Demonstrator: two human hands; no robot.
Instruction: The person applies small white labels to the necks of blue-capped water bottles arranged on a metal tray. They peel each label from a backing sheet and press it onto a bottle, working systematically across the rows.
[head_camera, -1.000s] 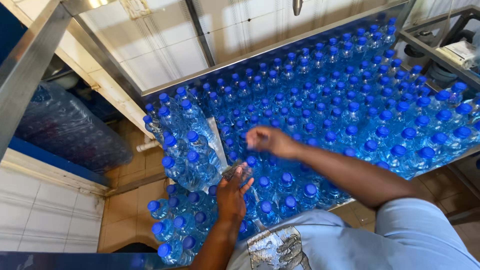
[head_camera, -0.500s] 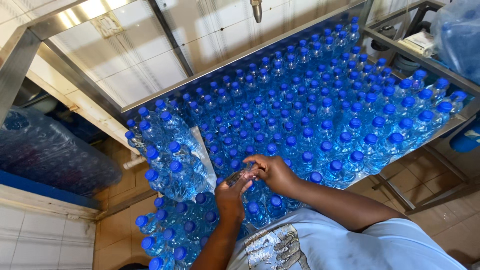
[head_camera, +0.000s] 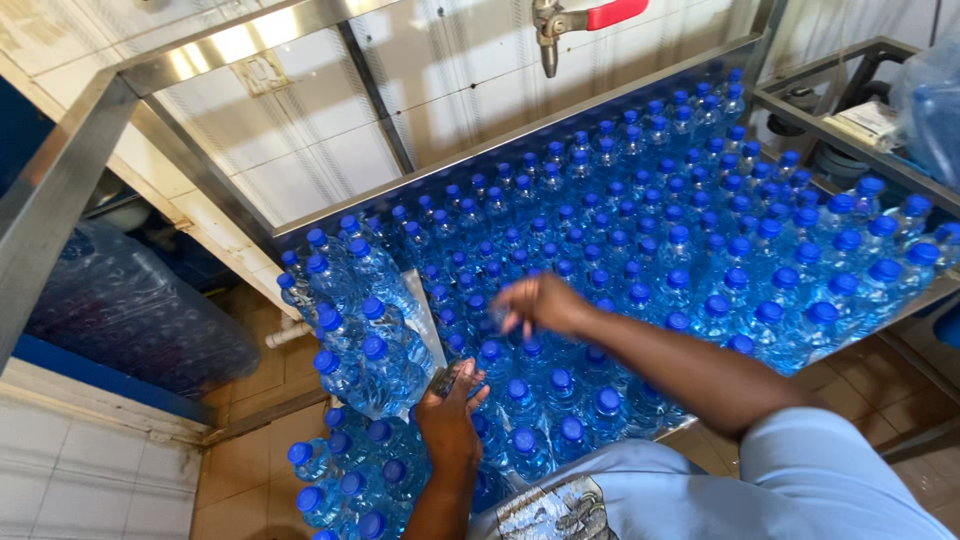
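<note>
Two hands over blue-capped bottles (head_camera: 640, 250): left hand (head_camera: 447, 415) fingers grip a small object (head_camera: 446, 378), right hand (head_camera: 538, 302) fingers blurred, unclear

Well over a hundred blue-capped water bottles (head_camera: 640, 250), uncountable.

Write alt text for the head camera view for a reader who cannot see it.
A person's right hand hovers, blurred, over a steel table packed with blue-capped water bottles, while the left hand holds a small dark object at the near edge. More wrapped bottles are stacked at the left, and a red-handled tap hangs above.
</note>
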